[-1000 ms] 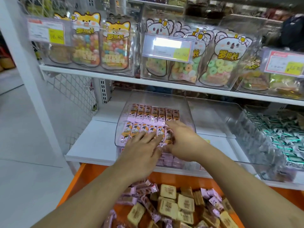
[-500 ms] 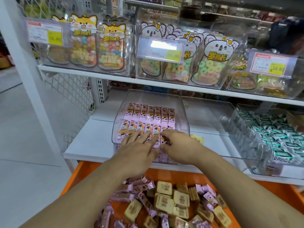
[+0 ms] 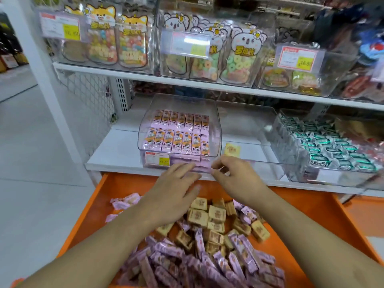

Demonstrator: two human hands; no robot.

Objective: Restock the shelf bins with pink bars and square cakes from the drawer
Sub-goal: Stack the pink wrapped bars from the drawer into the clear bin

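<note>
Two neat rows of pink bars (image 3: 178, 133) fill the clear shelf bin (image 3: 143, 129) w/ the price tag on its front, lower shelf (image 3: 116, 150), centre-left. My left hand (image 3: 174, 190) lies flat, palm down, fingers spread & gripping nothing, tips touching the bin's front wall. My right hand (image 3: 234, 175) hovers just beside it at the bin's front right corner, thumb & fingers loosely curled; can't tell if they pinch anything. Below, the open orange drawer (image 3: 311, 217) holds a loose heap: square cakes (image 3: 207, 217) in tan wrappers toward the back, more pink bars in front. One square cake (image 3: 232, 150) lies in the clear bin next door (image 3: 268, 142).
</note>
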